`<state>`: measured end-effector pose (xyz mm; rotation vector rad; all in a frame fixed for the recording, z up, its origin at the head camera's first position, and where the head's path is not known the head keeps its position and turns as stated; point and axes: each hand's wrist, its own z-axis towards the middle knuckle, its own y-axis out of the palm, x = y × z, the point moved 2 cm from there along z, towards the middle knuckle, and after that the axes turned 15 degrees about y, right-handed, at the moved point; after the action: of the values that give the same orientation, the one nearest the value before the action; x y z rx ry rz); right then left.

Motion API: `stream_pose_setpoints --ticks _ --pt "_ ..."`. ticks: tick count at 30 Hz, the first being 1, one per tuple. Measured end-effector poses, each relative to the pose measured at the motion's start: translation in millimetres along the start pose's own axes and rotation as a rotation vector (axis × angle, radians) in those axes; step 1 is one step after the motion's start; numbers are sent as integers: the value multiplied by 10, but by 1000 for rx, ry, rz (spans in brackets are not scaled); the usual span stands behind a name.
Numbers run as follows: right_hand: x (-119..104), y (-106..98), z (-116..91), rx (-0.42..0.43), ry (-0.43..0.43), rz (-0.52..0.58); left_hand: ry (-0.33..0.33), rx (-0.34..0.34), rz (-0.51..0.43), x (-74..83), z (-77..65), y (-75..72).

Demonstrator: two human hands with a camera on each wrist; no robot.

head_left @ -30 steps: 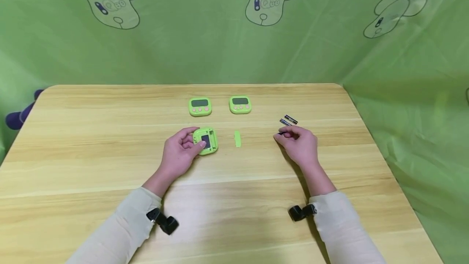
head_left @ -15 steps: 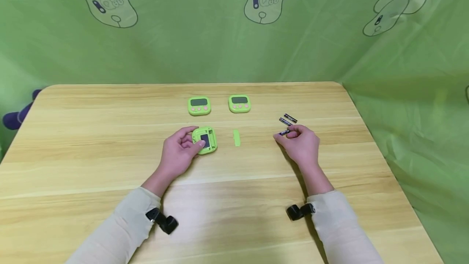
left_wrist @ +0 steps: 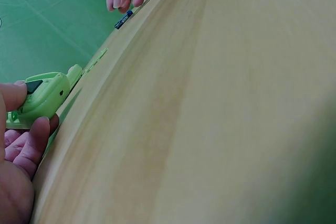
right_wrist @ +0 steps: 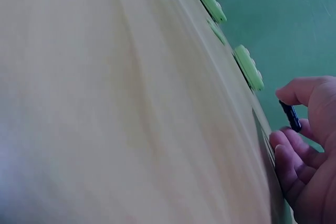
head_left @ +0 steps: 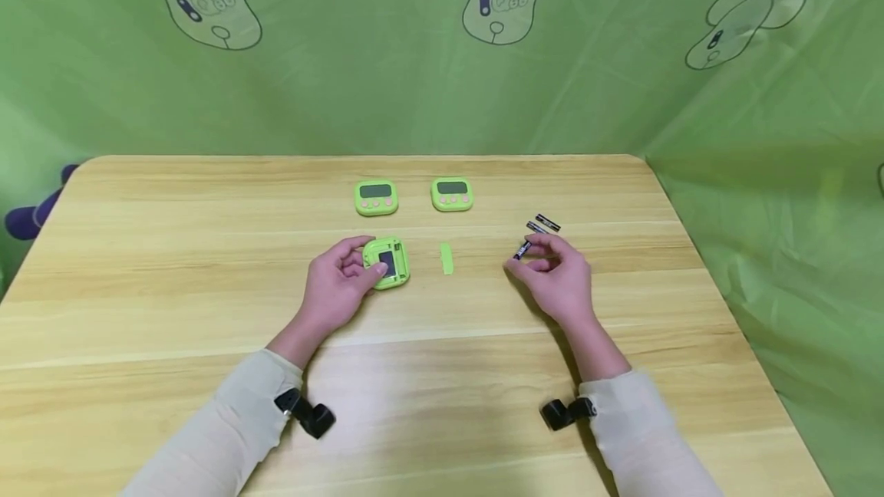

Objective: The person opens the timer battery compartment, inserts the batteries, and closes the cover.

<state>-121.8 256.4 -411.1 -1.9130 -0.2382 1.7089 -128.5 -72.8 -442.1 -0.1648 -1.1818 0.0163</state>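
Observation:
My left hand [head_left: 333,290] grips a green digital timer [head_left: 400,250] by its left side, back face up, with the thumb across it. The timer's battery compartment lies uncovered. Between thumb and fingertips, my right hand [head_left: 562,282] pinches a small dark battery [head_left: 522,250], which the right wrist view shows as a slim battery [right_wrist: 290,116] held by its two ends. Just behind that hand two more dark batteries [head_left: 548,222] lie side by side on the table. A narrow green battery cover [head_left: 446,258] rests on the wood between the hands.
Two more green timers stand face up towards the back, a left one [head_left: 376,198] and a right one [head_left: 452,195], each with a grey screen and pink buttons. The wooden table [head_left: 207,274] ends at a green printed curtain [head_left: 387,83].
My right hand has lifted the battery, drawn it slightly left and turned it to a steeper angle. The left hand and its timer have stayed in place.

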Motion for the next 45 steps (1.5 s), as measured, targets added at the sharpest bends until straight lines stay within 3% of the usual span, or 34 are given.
stream_pose_setpoints --ticks 5,15,26,45 --pt "-307 74 -204 -75 0 94 -12 -3 -5 -12 -1 -4" --pt "-362 398 -370 -256 -62 266 -2 0 -13 9 3 -3" --pt "-532 707 -603 -389 -65 271 -13 10 -10 9 -10 -21" --pt "-767 1011 -598 -462 -196 264 -2 -9 2 14 -25 -4"
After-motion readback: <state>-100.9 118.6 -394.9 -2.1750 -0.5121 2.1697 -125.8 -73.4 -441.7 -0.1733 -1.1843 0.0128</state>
